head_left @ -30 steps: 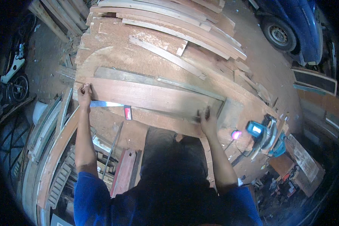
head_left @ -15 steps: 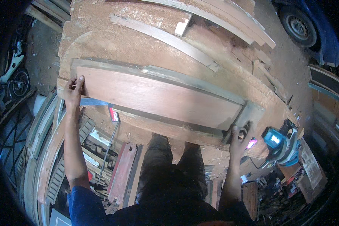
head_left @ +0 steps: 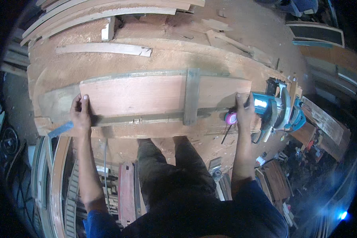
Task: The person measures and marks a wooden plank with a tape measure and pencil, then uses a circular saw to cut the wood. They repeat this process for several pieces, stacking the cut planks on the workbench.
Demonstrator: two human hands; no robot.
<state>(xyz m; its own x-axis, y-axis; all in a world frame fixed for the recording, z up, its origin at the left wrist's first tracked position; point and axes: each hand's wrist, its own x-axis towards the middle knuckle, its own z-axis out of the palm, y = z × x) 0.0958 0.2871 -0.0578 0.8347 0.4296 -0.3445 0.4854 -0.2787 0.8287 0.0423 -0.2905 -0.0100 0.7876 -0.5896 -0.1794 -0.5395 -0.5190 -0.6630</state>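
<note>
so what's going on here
A person holds a pinkish wooden plank near both ends, the left hand with its thumb on top at one end and the right hand at the other. A narrow greyish crosspiece lies across the top of the plank, right of its middle. A pink tape measure sits beside the right hand, with a teal power saw farther right.

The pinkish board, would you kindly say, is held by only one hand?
No, the left hand and right hand hold opposite ends of the pinkish board.
</note>
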